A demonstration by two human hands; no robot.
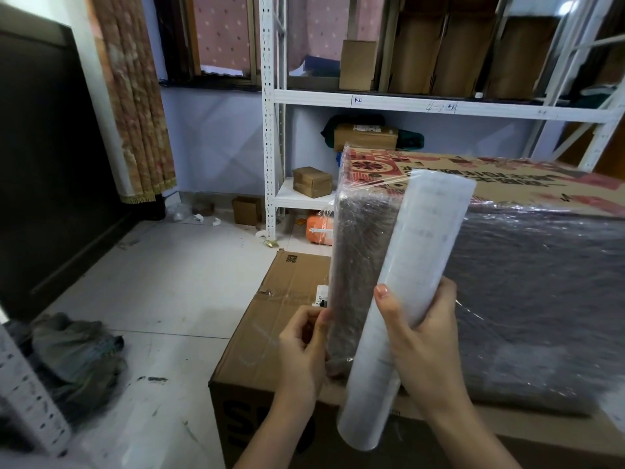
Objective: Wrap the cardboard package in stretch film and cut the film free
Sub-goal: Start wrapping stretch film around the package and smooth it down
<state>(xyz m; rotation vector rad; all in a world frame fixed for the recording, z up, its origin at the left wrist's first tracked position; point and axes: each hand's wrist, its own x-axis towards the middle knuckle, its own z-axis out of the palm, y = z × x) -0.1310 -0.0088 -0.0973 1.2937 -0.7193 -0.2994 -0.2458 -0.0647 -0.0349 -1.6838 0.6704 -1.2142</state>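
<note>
Partly hidden: left hand (301,346) grip on film (333,265); pkg (527,265) cropped right.

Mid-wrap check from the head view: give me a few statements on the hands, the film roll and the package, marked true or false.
1. The right hand grips the stretch film roll. True.
2. The roll lies flat on the floor. False: it is held tilted, close to upright, against the package's left end.
3. The left hand pinches the film at the near left corner of the cardboard package. True.
4. The package's sides are bare cardboard. False: shiny wrinkled film already covers the sides in view.
5. The package rests on the white shelf rack. False: it sits on a brown carton on the floor, in front of the rack.
</note>
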